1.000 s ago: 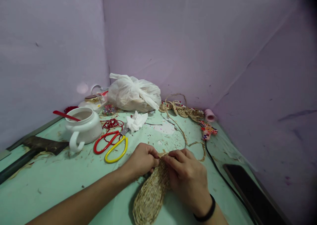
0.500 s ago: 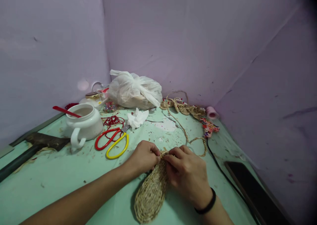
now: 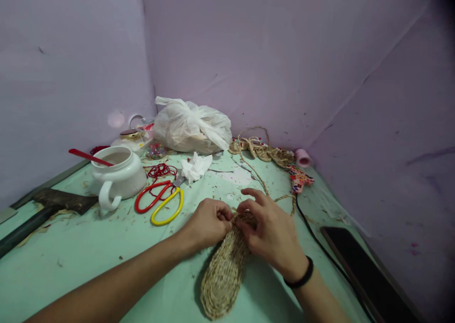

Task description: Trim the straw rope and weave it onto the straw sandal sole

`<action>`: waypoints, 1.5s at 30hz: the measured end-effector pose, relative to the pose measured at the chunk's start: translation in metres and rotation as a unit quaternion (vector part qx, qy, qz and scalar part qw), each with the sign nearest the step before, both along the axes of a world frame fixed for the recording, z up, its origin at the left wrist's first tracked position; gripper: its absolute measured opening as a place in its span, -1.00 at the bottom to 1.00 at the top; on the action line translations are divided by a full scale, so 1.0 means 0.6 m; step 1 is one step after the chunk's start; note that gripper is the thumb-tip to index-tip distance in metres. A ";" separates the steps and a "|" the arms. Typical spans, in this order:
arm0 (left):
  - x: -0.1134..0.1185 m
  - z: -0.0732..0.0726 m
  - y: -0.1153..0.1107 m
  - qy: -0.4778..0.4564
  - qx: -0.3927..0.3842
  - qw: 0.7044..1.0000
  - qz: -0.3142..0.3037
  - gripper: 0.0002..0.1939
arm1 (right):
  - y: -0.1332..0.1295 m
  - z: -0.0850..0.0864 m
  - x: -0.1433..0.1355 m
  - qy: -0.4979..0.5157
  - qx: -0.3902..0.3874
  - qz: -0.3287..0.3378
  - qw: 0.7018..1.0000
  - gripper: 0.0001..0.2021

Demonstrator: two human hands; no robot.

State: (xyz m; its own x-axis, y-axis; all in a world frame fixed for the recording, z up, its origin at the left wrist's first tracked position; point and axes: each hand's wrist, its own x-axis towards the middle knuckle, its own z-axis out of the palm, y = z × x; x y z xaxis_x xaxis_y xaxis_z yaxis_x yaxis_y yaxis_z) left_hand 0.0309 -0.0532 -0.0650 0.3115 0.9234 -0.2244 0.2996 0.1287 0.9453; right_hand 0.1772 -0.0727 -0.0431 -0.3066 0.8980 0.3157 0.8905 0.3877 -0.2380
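A long, rounded woven straw sole, coiled in rows, lies toward me on the table with its far end between my hands. My left hand is closed at the left side of that far end, pinching its edge with thumb and fingertips. On the other side, my right hand, with a black band at the wrist, holds the far end between thumb and curled fingers, one finger raised. A straw cord runs across the table beyond my right hand. The fingers partly hide the sole's tip.
Left on the green table are scissors, a white pot and a hammer-like tool. Behind are crumpled tissue and a tied plastic bag. A phone and black cable lie right.
My right hand has loosened, lifting and spreading its fingers a little at the sole's far end. The sole's near end has shifted slightly right. My left hand keeps its pinch.
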 end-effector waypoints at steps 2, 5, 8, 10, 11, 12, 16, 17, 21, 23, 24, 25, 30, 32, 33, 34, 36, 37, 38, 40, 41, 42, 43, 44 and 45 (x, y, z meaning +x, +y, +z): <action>0.000 0.004 -0.002 -0.011 0.015 1.000 -0.013 -0.88 | 0.008 0.012 0.004 -0.016 -0.017 0.006 1.000 -0.75; 0.001 0.008 -0.004 -0.016 0.027 0.999 -0.011 -0.88 | 0.019 0.023 0.009 -0.023 -0.049 0.029 0.998 -0.77; 0.001 0.010 -0.005 -0.009 0.028 1.000 -0.004 -0.90 | 0.026 0.020 0.010 0.019 -0.093 0.026 0.995 -0.84; 0.001 0.010 -0.005 0.001 0.026 1.000 -0.004 -0.90 | 0.027 0.013 0.011 0.052 -0.134 0.017 0.989 -0.85; 0.000 0.009 -0.005 0.004 0.025 1.000 -0.006 -0.90 | 0.027 0.009 0.011 0.066 -0.153 0.014 0.986 -0.86; 0.000 0.007 -0.004 0.005 0.023 1.000 -0.008 -0.92 | 0.026 0.005 0.011 0.080 -0.166 0.012 0.983 -0.86; -0.006 0.000 0.001 -0.020 -0.011 0.999 -0.035 -0.91 | 0.023 -0.009 0.012 0.141 -0.183 0.014 0.973 -0.87; -0.007 -0.001 0.003 -0.031 -0.026 0.998 -0.047 -0.89 | 0.023 -0.012 0.012 0.155 -0.187 0.016 0.970 -0.88; -0.010 -0.001 0.009 -0.060 -0.068 0.993 -0.081 -0.91 | 0.020 -0.017 0.013 0.198 -0.202 0.022 0.959 -0.90; -0.009 0.001 0.011 -0.063 -0.077 0.991 -0.091 -0.93 | 0.018 -0.019 0.014 0.209 -0.208 0.019 0.955 -0.91; -0.010 0.001 0.012 -0.064 -0.078 0.990 -0.098 -0.93 | 0.017 -0.020 0.014 0.212 -0.209 0.017 0.954 -0.91; -0.010 0.001 0.013 -0.064 -0.077 0.989 -0.106 -0.93 | 0.016 -0.021 0.014 0.215 -0.209 0.016 0.954 -0.91; -0.019 -0.006 0.022 -0.033 -0.030 0.988 -0.149 -0.90 | 0.016 -0.030 0.014 0.211 -0.200 0.008 0.957 -0.89; -0.024 -0.010 0.026 -0.020 0.016 0.985 -0.168 -0.89 | 0.016 -0.033 0.014 0.208 -0.199 0.003 0.958 -0.89; -0.026 -0.011 0.029 -0.012 0.043 0.983 -0.179 -0.88 | 0.016 -0.034 0.014 0.207 -0.198 0.000 0.958 -0.89; -0.027 -0.011 0.031 -0.001 0.072 0.979 -0.190 -0.88 | 0.017 -0.035 0.014 0.206 -0.196 -0.004 0.959 -0.89; -0.029 -0.011 0.034 0.024 0.128 0.970 -0.206 -0.86 | 0.017 -0.035 0.014 0.205 -0.188 -0.012 0.960 -0.89; -0.029 -0.010 0.035 0.034 0.152 0.965 -0.209 -0.84 | 0.017 -0.034 0.014 0.207 -0.184 -0.016 0.961 -0.89; -0.029 -0.008 0.036 0.043 0.173 0.961 -0.210 -0.83 | 0.017 -0.033 0.014 0.208 -0.179 -0.018 0.961 -0.89; -0.027 -0.006 0.036 0.064 0.203 0.954 -0.209 -0.81 | 0.017 -0.032 0.015 0.211 -0.172 -0.015 0.962 -0.89; -0.027 -0.005 0.036 0.078 0.217 0.950 -0.209 -0.80 | 0.017 -0.031 0.016 0.211 -0.168 -0.012 0.963 -0.90; -0.026 -0.004 0.035 0.093 0.232 0.945 -0.210 -0.80 | 0.017 -0.031 0.016 0.211 -0.166 -0.008 0.963 -0.90; -0.025 -0.004 0.034 0.109 0.251 0.938 -0.212 -0.79 | 0.017 -0.031 0.017 0.211 -0.164 -0.004 0.964 -0.90; -0.025 -0.003 0.032 0.124 0.273 0.930 -0.214 -0.79 | 0.017 -0.032 0.017 0.210 -0.163 0.000 0.964 -0.90; -0.025 -0.002 0.030 0.140 0.296 0.920 -0.216 -0.79 | 0.017 -0.032 0.017 0.208 -0.161 0.003 0.965 -0.90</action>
State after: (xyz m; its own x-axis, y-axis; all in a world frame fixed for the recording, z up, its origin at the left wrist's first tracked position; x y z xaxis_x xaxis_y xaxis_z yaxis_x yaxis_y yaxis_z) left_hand 0.0162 -0.0354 -0.0665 0.6845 0.7132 0.1509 0.4437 -0.5719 0.6900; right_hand 0.1871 -0.0625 -0.0623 -0.2184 0.9688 0.1175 0.6896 0.2384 -0.6838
